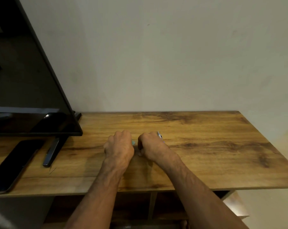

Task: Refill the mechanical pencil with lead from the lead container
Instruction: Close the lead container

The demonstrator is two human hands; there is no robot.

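Fingers (140, 143) curl under, tips hidden; right hand (152, 146) grips the pencil (159, 135), poking out at one o'clock; left hand (119, 146) close at nine, probably to feed lead.

Both bare forearms reach forward and converge. The left hand (119, 147) and right hand (152, 146) sit knuckles-up, side by side, low over the surface (206, 146). The left curls round a teal lead container (133, 142); the right grips the mechanical pencil (159, 135).
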